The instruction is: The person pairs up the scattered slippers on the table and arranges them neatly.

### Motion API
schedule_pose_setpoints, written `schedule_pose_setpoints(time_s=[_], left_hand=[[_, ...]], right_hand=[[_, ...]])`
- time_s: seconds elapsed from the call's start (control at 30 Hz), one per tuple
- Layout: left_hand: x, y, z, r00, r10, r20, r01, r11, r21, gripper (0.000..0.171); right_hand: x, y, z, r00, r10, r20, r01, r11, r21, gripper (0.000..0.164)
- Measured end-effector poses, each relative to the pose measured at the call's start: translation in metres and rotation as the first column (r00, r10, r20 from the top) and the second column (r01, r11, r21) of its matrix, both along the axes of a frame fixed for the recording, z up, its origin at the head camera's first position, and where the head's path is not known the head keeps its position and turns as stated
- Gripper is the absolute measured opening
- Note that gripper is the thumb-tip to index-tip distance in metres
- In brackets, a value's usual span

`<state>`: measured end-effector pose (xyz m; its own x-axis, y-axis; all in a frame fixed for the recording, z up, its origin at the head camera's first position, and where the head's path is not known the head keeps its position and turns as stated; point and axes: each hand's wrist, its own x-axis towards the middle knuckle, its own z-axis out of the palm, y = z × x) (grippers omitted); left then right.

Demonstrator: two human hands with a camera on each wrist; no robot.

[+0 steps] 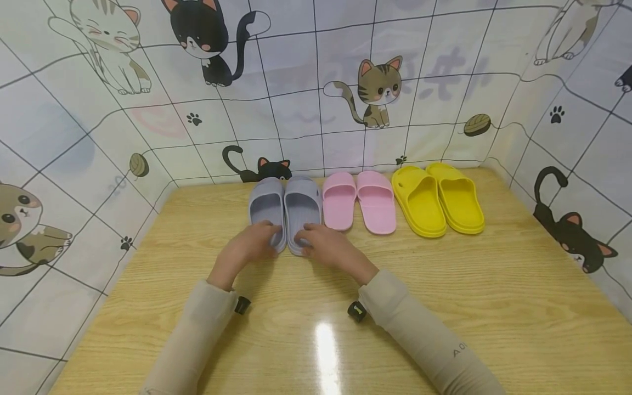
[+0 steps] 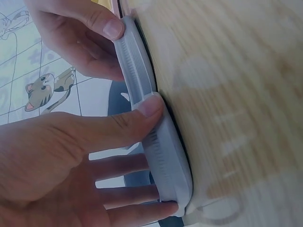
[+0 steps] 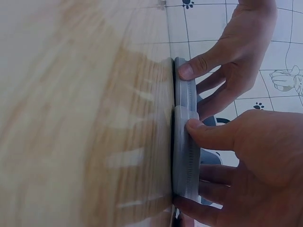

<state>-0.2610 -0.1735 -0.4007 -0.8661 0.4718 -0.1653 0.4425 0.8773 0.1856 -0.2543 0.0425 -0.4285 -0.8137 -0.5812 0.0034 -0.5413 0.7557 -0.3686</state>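
Note:
Two grey slippers stand side by side, toes toward the back wall. My left hand (image 1: 248, 244) holds the left grey slipper (image 1: 267, 206) by its heel end. In the left wrist view its thumb presses the heel rim near the inner side, and its fingers reach across to the outer side. The right grey slipper (image 1: 303, 206) is held the same way by my right hand (image 1: 329, 246), thumb (image 3: 195, 124) on the heel rim and little finger at the outer edge. The heels sit close together, soles low at the wooden table (image 1: 296, 351).
Just right of the grey pair are two pink slippers (image 1: 339, 206), then two yellow slippers (image 1: 421, 206), all lined up along the wall. A cat-patterned wall covering (image 1: 296, 115) encloses the table at the back and both sides.

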Motion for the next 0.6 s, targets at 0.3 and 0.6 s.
schedule_pose_setpoints(time_s=[0.3,0.6], left_hand=[[-0.0038,-0.0042,-0.0034,1.000,-0.001,-0.008,0.001,0.999,0.040,0.061],[-0.0063,-0.0046,-0.0050,1.000,-0.007,-0.022,0.008,0.999,0.039,0.060]], right_hand=[[0.0000,0.0001,-0.0009,0.998,0.061,-0.014,-0.061,0.997,0.044,0.035],[-0.0042,0.0017,-0.0001,1.000,0.022,0.018,-0.022,1.000,0.006,0.036]])
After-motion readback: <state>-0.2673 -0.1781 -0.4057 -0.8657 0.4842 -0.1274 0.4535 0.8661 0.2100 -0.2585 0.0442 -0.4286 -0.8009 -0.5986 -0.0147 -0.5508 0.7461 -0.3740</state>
